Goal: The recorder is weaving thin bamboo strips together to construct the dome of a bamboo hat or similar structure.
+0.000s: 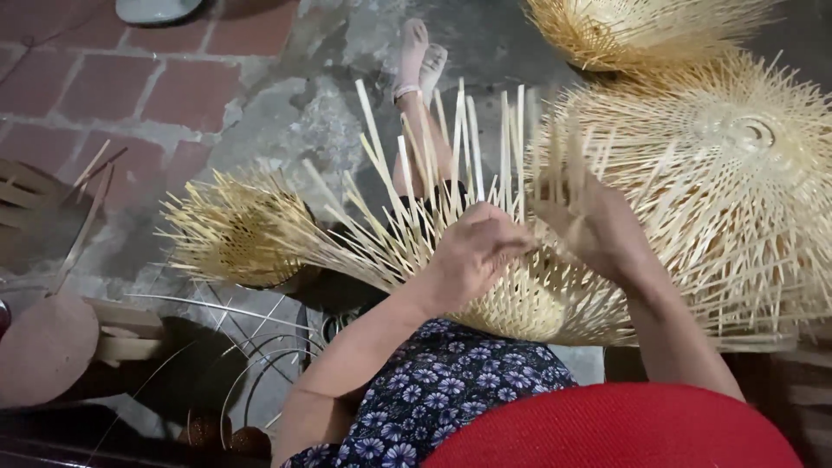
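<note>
A half-woven bamboo piece (pixel 520 308) lies on my lap, with many loose pale strips (pixel 416 182) fanning up and away from it. My left hand (pixel 472 251) is curled over its woven edge and grips the strips there. Just to the right, my right hand (pixel 589 221) is blurred, its fingers pinched among the upright strips. My legs stretch out under the piece, and my feet (pixel 420 61) show at the far end.
A similar woven piece (pixel 238 234) lies to the left, a large spiky one (pixel 737 165) to the right and another (pixel 624 30) at the top. Thin wire hoops (pixel 260 364) rest on the floor at lower left, with wooden pieces (pixel 121 334) beside them. The floor is brick and concrete.
</note>
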